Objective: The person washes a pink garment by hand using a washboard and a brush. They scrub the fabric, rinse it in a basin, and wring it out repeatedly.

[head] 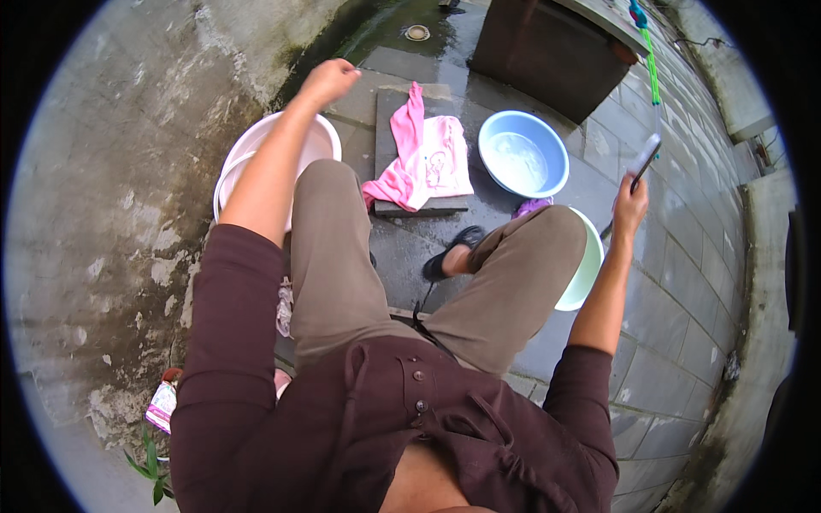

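Note:
My left hand (330, 82) hangs in the air past a pale pink plastic basin (328, 138), fingers curled together with nothing visible in them. On the right, my right hand (630, 204) grips a dark-handled scrub brush (646, 157), pale bristles upward, raised over the paving. Between my knees and the far wall, a pink garment (405, 144) with a printed white panel (447, 157) lies spread on a dark stone slab (387, 109). Right of the slab stands a light blue basin (557, 131) with sudsy water in it.
My right knee partly covers a pale green basin (582, 282); purple cloth (532, 206) shows beyond that knee. A dark block-like structure (545, 58) stands at the back, near a floor drain (417, 33). A weathered wall (141, 192) runs along the left. Green cord (652, 70) hangs upper right.

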Demonstrator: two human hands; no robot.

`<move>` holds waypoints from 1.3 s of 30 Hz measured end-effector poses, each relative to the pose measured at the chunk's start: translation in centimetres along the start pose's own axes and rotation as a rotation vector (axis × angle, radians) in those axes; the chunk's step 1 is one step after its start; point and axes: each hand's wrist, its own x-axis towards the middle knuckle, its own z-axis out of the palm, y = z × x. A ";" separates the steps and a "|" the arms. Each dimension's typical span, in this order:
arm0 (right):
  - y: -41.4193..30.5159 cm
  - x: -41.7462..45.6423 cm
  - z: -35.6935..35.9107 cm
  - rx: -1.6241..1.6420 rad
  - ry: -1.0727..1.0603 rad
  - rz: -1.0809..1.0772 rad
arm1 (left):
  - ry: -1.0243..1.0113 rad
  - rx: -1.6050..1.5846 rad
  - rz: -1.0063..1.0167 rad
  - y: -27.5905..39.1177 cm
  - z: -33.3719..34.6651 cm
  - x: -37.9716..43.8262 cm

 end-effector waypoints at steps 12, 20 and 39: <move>-8.1 5.0 8.3 0.233 -0.273 -0.126 | -0.173 0.114 -0.138 -4.4 3.7 0.4; -12.6 2.3 21.3 0.019 -0.843 0.209 | -0.439 0.167 -0.341 -6.7 20.3 -2.2; -0.6 -14.6 49.1 -0.507 -1.260 -0.605 | -0.318 0.053 0.191 -9.0 36.8 -9.0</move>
